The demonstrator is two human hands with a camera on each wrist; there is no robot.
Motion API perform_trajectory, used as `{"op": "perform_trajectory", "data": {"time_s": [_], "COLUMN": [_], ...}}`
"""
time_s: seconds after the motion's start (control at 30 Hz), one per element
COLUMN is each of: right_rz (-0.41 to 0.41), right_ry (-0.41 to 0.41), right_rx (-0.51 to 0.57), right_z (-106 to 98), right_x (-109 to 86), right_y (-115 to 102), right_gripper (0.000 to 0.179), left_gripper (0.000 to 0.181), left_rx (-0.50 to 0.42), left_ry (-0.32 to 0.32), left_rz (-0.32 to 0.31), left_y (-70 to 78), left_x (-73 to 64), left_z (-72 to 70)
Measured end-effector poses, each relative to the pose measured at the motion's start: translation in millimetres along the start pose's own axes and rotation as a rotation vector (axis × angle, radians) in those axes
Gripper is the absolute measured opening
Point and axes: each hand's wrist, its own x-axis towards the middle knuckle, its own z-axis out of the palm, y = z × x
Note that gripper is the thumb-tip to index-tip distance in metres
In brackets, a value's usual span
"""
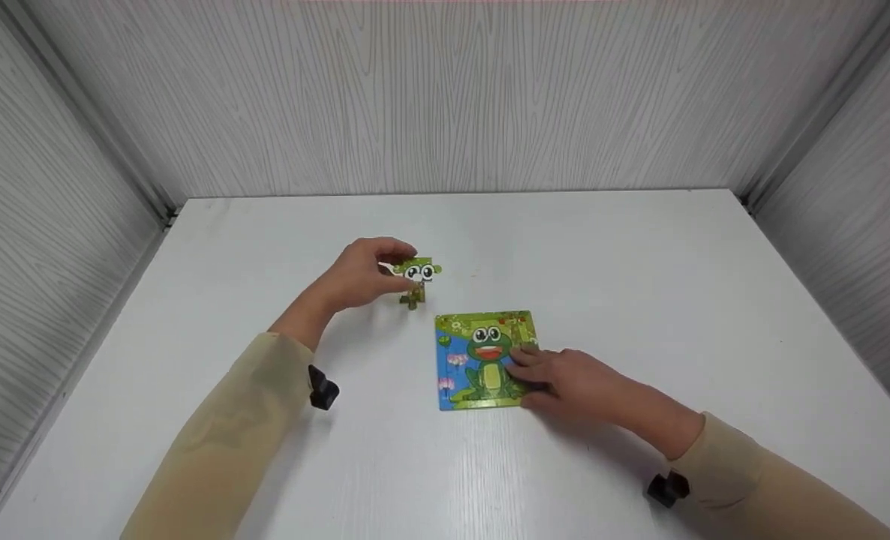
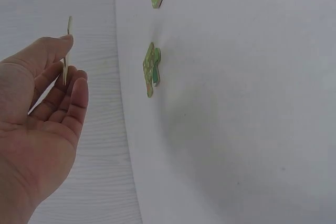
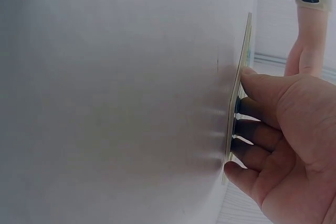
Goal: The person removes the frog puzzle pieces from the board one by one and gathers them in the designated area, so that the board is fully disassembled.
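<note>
My left hand (image 1: pixel 362 274) pinches a thin puzzle piece (image 1: pixel 419 268) with a pair of cartoon eyes between thumb and fingers, raised over the table. In the left wrist view this piece (image 2: pixel 67 56) is seen edge-on. A second green puzzle piece (image 2: pixel 150 69) lies on the table below it, partly covered in the head view. To the right is a square frog puzzle board (image 1: pixel 460 367), flat on the table. My right hand (image 1: pixel 576 382) rests its fingertips on the board's right side, thumb near the lower right corner. The right wrist view shows the board (image 3: pixel 240 59) edge-on.
The white table (image 1: pixel 445 472) carries the board and pieces. Pale wood-grain panels (image 1: pixel 445 97) stand at the back and both sides. Each sleeve has a small black clip, one on the left cuff (image 1: pixel 323 388).
</note>
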Motion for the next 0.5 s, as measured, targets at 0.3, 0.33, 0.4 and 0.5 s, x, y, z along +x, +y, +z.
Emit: {"op": "perform_trajectory", "data": {"time_s": [0.3, 0.33, 0.4, 0.5], "right_rz": [0.013, 0.014, 0.018, 0.025], "right_ry": [0.006, 0.005, 0.0, -0.007], "right_rx": [0.026, 0.029, 0.034, 0.036], "right_z": [-1.0, -1.2, -1.6, -1.8], "right_x": [-2.2, -2.1, -2.0, -2.3], "right_y": [-0.2, -0.3, -0.7, -0.9], "right_gripper": [0.049, 0.049, 0.05, 0.05], "left_gripper": [0.05, 0.05, 0.05, 0.049], "left_rx": [-0.01, -0.01, -0.005, 0.001], "left_ry": [0.012, 0.014, 0.019, 0.023], "left_rz": [-0.029, -0.036, -0.048, -0.058], "left_y": [-8.1, -9.1, -11.2, -14.1], "left_x": [-7.4, -8.1, -9.6, -11.3], "left_z": [-14.4, -15.6, -17.9, -20.5]}}
